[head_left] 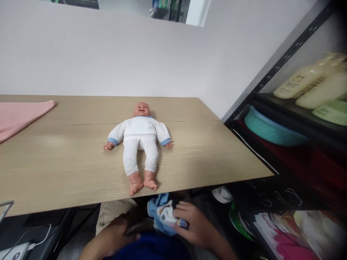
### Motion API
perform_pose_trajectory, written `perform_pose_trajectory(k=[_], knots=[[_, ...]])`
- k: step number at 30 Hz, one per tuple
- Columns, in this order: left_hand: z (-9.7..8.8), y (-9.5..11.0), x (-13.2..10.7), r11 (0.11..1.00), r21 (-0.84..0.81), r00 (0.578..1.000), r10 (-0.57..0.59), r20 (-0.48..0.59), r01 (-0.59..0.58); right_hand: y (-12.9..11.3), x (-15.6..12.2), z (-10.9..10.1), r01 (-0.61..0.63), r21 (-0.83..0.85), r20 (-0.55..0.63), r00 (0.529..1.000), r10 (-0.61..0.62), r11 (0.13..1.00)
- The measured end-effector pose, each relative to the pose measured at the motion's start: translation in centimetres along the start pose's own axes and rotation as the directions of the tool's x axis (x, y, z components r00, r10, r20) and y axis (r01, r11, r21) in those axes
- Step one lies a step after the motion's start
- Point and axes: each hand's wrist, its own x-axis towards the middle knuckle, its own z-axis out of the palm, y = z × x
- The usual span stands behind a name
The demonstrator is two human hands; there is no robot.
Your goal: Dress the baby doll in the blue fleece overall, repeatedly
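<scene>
Our blue shirt (151,249) is nearest; beside it, the fingers of our right hand (193,221) grasp a printed cloth (165,216). We cannot tell whether our left hand (114,233) has clenched fingers. A doll (140,126) lies face-up on the desk (67,162).

The doll's head (142,108) looks glossy plastic, its white outfit (139,126) matt cloth. The blue bundle (164,218) seems cloth, the tabletop (67,162) grained wood
</scene>
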Motion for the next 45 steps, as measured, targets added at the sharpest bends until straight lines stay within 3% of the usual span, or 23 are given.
perform_pose_trajectory(k=[1,3,5,6,8,10,13,16,21,25,28,30,32,34,36,38,41,43,45], knots=[[-1.3,1.6,-2.1,1.000,0.024,0.999,-0.007,0.045,0.006,-2.2,0.7,-0.9,0.102,-0.071,0.002,0.995,-0.103,0.992],[-3.7,5.2,-5.4,0.984,-0.044,0.974,0.176,0.141,-0.171,-5.8,2.2,-2.8,0.276,-0.175,-0.048,0.956,-0.288,0.945],[-5.5,8.4,-6.9,0.921,-0.127,0.929,0.366,-0.051,-0.369,-8.1,3.9,-4.8,0.410,-0.187,-0.066,0.901,-0.428,0.893],[-6.2,9.7,-6.9,0.887,-0.100,0.887,0.432,-0.162,-0.450,-8.8,4.8,-5.8,0.462,-0.169,-0.067,0.876,-0.478,0.871],[-7.4,11.7,-5.9,0.833,0.011,0.806,0.538,-0.246,-0.553,-9.9,6.5,-7.7,0.531,-0.113,-0.065,0.839,-0.540,0.840],[-8.5,13.1,-4.3,0.783,0.055,0.764,0.617,-0.190,-0.619,-10.5,8.0,-9.4,0.563,-0.052,-0.051,0.824,-0.565,0.825],[-9.7,14.5,-2.8,0.715,0.008,0.708,0.694,-0.133,-0.699,-11.3,10.0,-11.5,0.530,0.013,-0.045,0.848,-0.529,0.848],[-10.4,15.2,-3.1,0.750,0.011,0.729,0.647,-0.224,-0.662,-11.8,11.5,-12.9,0.465,-0.024,-0.109,0.879,-0.465,0.885],[-11.8,15.8,-4.9,0.876,0.137,0.804,0.479,-0.353,-0.462,-12.8,12.7,-13.5,0.497,-0.122,-0.233,0.827,-0.512,0.859],[-13.6,16.6,-5.1,0.870,0.200,0.829,0.491,-0.269,-0.450,-13.6,13.3,-13.5,0.302,-0.075,-0.285,0.907,-0.311,0.950],[-14.6,16.6,-4.2,0.828,0.148,0.788,0.560,-0.257,-0.540,-13.4,14.7,-13.8,0.147,-0.073,-0.233,0.959,-0.160,0.986],[-15.0,16.2,-3.3,0.811,0.094,0.757,0.575,-0.311,-0.577,-12.7,16.0,-14.1,0.168,-0.015,-0.077,0.983,-0.169,0.986],[-15.1,15.9,-2.4,0.801,0.060,0.742,0.576,-0.343,-0.595,-11.9,17.0,-14.4,0.213,0.098,0.116,0.968,-0.223,0.972],[-15.1,15.8,-1.8,0.795,0.063,0.731,0.583,-0.354,-0.604,-11.3,17.5,-14.5,0.254,0.211,0.195,0.935,-0.295,0.944],[-15.2,15.8,-1.6,0.806,0.125,0.727,0.579,-0.369,-0.578,-10.7,17.7,-14.2,0.311,0.263,0.124,0.928,-0.351,0.913],[-15.6,15.9,-1.7,0.829,0.241,0.738,0.560,-0.377,-0.505,-10.1,17.7,-13.6,0.326,0.253,-0.022,0.943,-0.332,0.911],[-16.3,15.7,-2.0,0.820,0.335,0.769,0.561,-0.307,-0.464,-9.1,17.9,-12.4,0.106,0.258,-0.157,0.985,-0.067,0.960],[-16.6,15.4,-1.9,0.810,0.260,0.756,0.585,-0.293,-0.526,-8.6,18.4,-11.7,-0.033,0.306,-0.113,0.991,0.070,0.952],[-16.7,14.9,-1.5,0.796,0.140,0.710,0.592,-0.382,-0.588,-8.5,18.9,-11.4,-0.021,0.337,0.021,1.000,0.014,0.941]])
